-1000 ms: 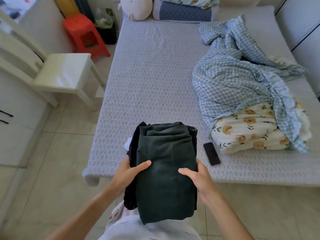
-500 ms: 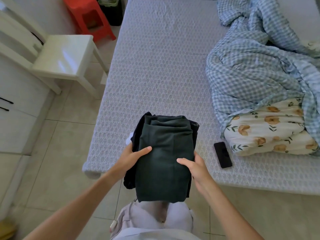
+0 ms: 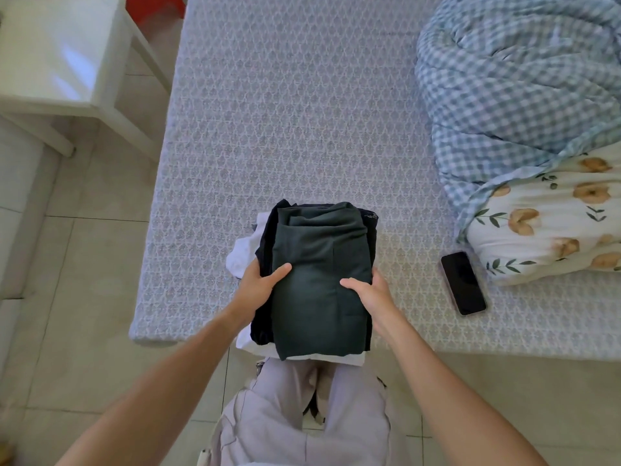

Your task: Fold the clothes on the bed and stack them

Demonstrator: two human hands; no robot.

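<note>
Head cam looks down on the near edge of the bed (image 3: pixel 268 129), w/ my stack of folded clothes (image 3: pixel 319 280) sitting right at that edge, its near end hanging a bit past the mattress over my legs. Top piece is a dark green garment (image 3: pixel 322 264), folded into a rectangle; under it a black piece shows along the left and far right side, and a white piece (image 3: pixel 240 257) pokes out at the left and along the near edge.

My left hand (image 3: pixel 257 287) grips the stack's left side, thumb laid across the green top, fingers tucked under or behind the black layer, can't see them. My right hand (image 3: pixel 368 292) does the same on the right side, thumb on top, rest of the fingers hidden by the cloth. So both hands are clamped on the pile from either side.

Step, as I read it: folding looks done, I'm at the stacking/squaring part, either setting the pile down or about to carry it. No loose clothes visible elsewhere on the bed; only the blue checked quilt (image 3: pixel 521 89) w/ a floral pillow (image 3: pixel 544 223) at the right, and a phone (image 3: pixel 463 283) lying near right, well apart from the pile.

Next move prob. needs: keep even pressure both sides so the layers don't slide, esp. the white bottom one, which is off-line w/ the rest. Push the pile farther onto the mattress so it doesn't tip off the edge, then tidy the white piece flush. White chair (image 3: pixel 60 55) stands far left on the floor, not in the way.
</note>
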